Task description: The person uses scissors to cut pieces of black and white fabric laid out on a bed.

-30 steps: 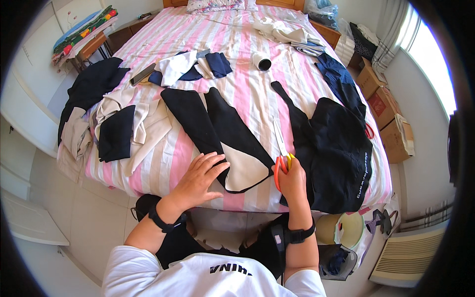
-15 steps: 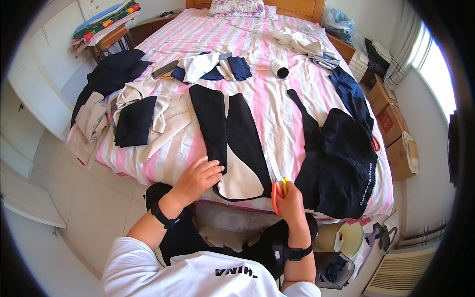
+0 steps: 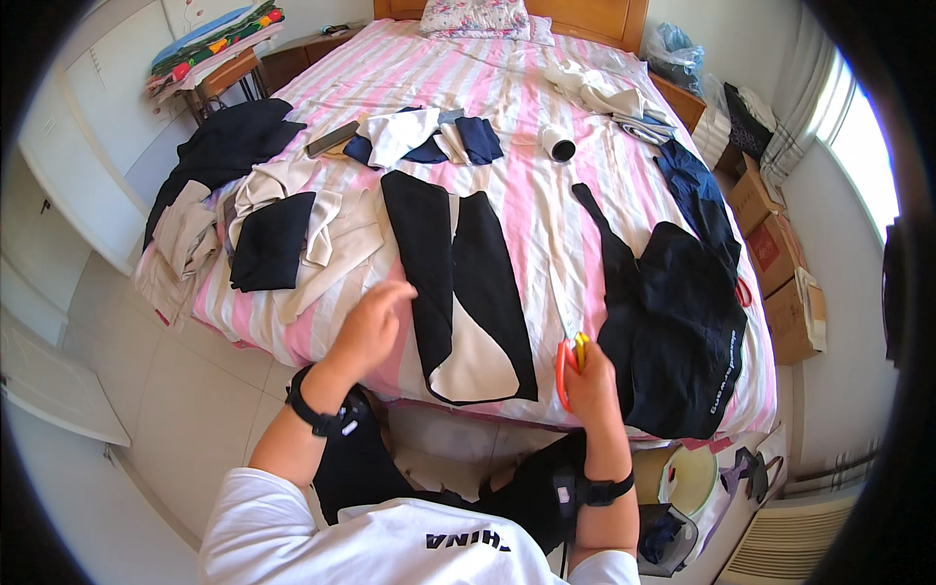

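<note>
Cloth (image 3: 495, 283) at bed edge (image 3: 548, 408), left hand (image 3: 372, 327) half-curled, empty, right hand (image 3: 595, 382) gripping scissors (image 3: 563, 365)

A home bedroom; a bed (image 3: 531, 229), pillow (image 3: 475, 17) and curtain (image 3: 801, 93) show it.

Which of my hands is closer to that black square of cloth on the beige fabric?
Left. Your left hand is to its lower right; your right hand, holding the scissors, is farther off, beyond the black-and-beige piece.
</note>
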`<state>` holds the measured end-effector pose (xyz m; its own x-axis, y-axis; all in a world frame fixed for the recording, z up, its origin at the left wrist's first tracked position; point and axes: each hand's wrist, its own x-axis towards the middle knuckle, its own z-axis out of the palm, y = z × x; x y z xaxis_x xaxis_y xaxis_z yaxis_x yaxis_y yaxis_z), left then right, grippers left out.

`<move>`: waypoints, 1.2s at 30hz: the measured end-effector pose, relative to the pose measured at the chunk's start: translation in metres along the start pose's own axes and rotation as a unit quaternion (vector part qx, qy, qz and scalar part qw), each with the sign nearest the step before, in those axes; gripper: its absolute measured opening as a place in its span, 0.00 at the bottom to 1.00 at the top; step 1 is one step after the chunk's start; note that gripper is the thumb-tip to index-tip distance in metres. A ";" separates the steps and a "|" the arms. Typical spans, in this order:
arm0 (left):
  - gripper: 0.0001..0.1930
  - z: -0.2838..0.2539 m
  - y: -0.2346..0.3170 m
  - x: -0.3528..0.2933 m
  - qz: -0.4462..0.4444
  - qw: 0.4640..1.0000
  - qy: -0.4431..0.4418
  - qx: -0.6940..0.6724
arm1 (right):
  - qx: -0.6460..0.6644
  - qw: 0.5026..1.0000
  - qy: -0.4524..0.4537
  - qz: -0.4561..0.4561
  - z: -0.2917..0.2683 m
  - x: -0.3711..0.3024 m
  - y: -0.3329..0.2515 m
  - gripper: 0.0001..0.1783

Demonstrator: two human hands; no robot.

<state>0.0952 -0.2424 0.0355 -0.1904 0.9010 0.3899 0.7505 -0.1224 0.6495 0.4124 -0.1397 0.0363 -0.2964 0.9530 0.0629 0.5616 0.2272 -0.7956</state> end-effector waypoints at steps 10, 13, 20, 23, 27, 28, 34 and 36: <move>0.21 0.033 -0.131 0.126 -0.316 0.940 0.039 -0.120 | -0.083 0.996 0.005 -0.029 0.072 0.158 -0.023 0.16; 0.19 0.037 -0.134 0.145 -0.372 0.881 0.066 -0.284 | -0.090 0.996 -0.004 0.026 0.093 0.189 -0.033 0.18; 0.16 0.031 -0.097 0.166 -0.359 0.764 0.049 -0.533 | 0.120 0.980 -0.101 0.125 0.102 0.222 -0.038 0.16; 0.17 0.033 -0.080 0.179 -0.292 0.771 0.042 -0.564 | 0.242 0.960 -0.116 0.083 0.085 0.225 -0.024 0.11; 0.18 0.042 -0.056 0.215 -0.188 0.762 0.002 -0.619 | 0.295 0.953 -0.040 0.054 0.040 0.225 -0.028 0.13; 0.18 0.047 -0.054 0.227 -0.182 0.751 0.004 -0.634 | 0.294 0.955 -0.014 0.030 0.032 0.231 -0.030 0.13; 0.22 0.099 -0.090 0.264 -0.138 0.926 0.104 -0.335 | 0.090 0.991 0.101 0.014 0.015 0.289 0.010 0.08; 0.26 0.117 -0.080 0.253 -0.084 0.981 0.151 -0.091 | 0.051 0.992 0.119 0.013 0.006 0.285 0.045 0.09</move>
<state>0.0607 0.0442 0.0057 -0.5017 0.7537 0.4245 0.5722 -0.0789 0.8163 0.3488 0.1408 0.0151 -0.0861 0.9813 0.1719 0.4828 0.1921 -0.8544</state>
